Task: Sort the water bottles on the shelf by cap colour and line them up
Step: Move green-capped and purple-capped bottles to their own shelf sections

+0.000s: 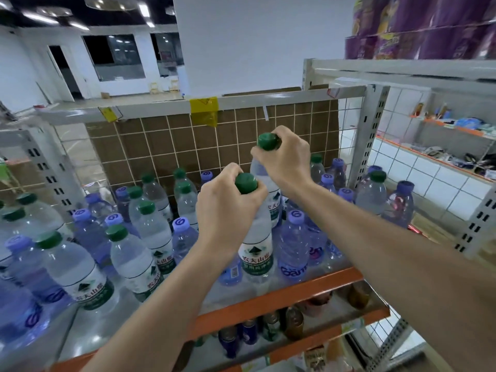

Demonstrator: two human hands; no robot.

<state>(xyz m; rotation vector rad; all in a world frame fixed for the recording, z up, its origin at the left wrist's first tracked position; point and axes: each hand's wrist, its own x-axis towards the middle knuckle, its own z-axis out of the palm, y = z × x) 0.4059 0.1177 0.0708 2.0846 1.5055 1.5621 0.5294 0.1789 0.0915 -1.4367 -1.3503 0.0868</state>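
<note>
On the shelf (pixel 279 294) before you, green-capped and purple-capped bottles stand mixed, the purple-capped ones (pixel 294 237) crowding the middle and right. You are mid-sort, I judge: your left hand (pixel 228 208) grips one green-capped bottle (pixel 256 251) by its neck, your right hand (pixel 284 159) grips another (pixel 264 170), raised behind it. Next, carry both toward the green group (pixel 145 237) at left and set them upright in line.

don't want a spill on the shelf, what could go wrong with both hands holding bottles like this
1. The left hand and right hand each grip a green-capped bottle by the neck only, so one could slip.
2. The purple-capped bottles stand crowded right below; a lowered bottle may knock them over.
3. Bottles near the orange shelf edge could topple off the front.
</note>
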